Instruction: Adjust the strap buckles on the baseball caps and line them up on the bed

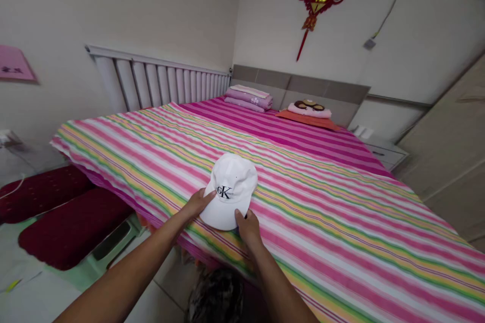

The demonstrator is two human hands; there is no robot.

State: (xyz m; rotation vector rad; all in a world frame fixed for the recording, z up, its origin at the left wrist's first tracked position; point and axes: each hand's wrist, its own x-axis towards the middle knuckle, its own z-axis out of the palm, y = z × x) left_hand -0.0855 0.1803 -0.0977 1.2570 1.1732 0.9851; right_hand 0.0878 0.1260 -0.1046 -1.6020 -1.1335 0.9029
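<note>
A white baseball cap (pixel 235 176) with black "CK" lettering is at the near edge of the striped bed, its brim toward me. My left hand (pixel 199 201) grips the cap's left side where brim and crown meet, thumb on top. On the brim's right side, my right hand (pixel 248 224) is closed with its thumb over the upper face. The fingers of both hands are mostly hidden under the cap. Whether the cap rests on the sheet or is held just above it, I cannot tell.
A multicoloured striped sheet (pixel 333 212) covers the bed's near part. Folded purple bedding (pixel 248 99) and a pink folded item (pixel 308 110) lie by the headboard (pixel 322 88). Dark red padded stools (pixel 76 227) stand at left, a radiator (pixel 159 78) behind. A nightstand (pixel 386 154) is at right.
</note>
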